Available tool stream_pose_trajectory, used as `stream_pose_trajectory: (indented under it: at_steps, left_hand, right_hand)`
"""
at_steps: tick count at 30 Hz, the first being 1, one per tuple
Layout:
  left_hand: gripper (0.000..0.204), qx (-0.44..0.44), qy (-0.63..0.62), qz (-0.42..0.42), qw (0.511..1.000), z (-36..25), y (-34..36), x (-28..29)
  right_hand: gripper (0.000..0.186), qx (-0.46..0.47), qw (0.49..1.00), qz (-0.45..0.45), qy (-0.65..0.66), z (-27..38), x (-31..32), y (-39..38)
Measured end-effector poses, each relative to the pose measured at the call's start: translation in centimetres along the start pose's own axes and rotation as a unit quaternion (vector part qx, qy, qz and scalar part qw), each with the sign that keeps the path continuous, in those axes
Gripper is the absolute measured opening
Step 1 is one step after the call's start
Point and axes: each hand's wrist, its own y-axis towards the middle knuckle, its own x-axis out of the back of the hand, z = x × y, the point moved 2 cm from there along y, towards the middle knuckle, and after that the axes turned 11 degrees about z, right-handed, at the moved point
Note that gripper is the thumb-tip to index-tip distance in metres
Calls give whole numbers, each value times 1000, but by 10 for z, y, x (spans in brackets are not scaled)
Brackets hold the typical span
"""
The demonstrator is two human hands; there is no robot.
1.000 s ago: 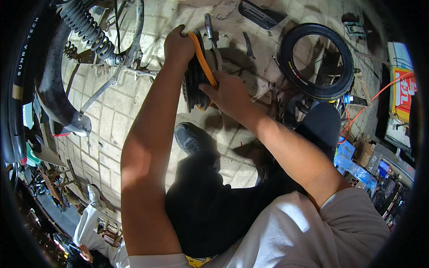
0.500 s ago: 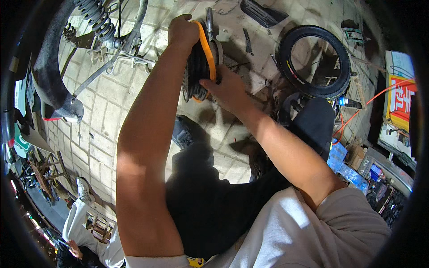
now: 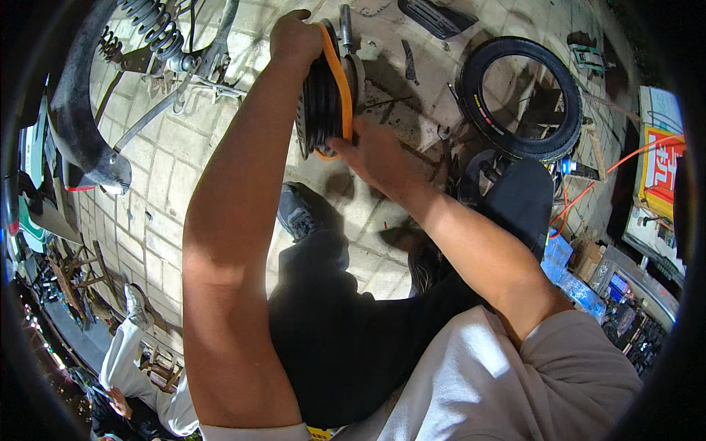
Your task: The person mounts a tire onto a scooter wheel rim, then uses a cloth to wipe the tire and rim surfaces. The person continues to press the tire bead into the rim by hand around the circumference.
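An upright dark wheel rim (image 3: 318,103) with an orange band (image 3: 340,81) around it is held between my hands at the upper middle. My left hand (image 3: 294,44) grips the band at the top of the rim. My right hand (image 3: 371,154) is curled at the band's lower part, thumb against the rim. Just behind the wheel, a silver cylindrical handle (image 3: 345,26) points upward; its lower end is partly hidden.
A black tire (image 3: 478,95) lies at right, near an orange hose (image 3: 596,184) and a black pedal-like part (image 3: 440,18). A scooter fork with springs (image 3: 154,33) stands upper left. Toolboxes (image 3: 562,279) crowd the right. A seated person's leg (image 3: 125,353) shows lower left.
Over the last second both hands and the wheel have shifted up in the picture, my left hand most, and it stays on the orange band. The surrounding view has also shifted slightly.
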Motion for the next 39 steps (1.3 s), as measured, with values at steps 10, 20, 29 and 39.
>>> stream_pose_trajectory:
  at_steps: [10,20,29,39]
  left_hand:
    - [47,6,13,2,1000,-4,5,2]
    - [43,21,15,21,999,5,24,-12]
    - [39,28,22,-8,999,1,17,-1]
    - [44,37,-36,-9,999,8,17,-6]
  right_hand:
    - [27,83,973,-27,-211,25,17,2]
    - [29,-75,995,13,70,26,12,1]
    - [33,41,984,24,-170,26,25,7]
    - [47,-32,971,149,-183,-4,0,20]
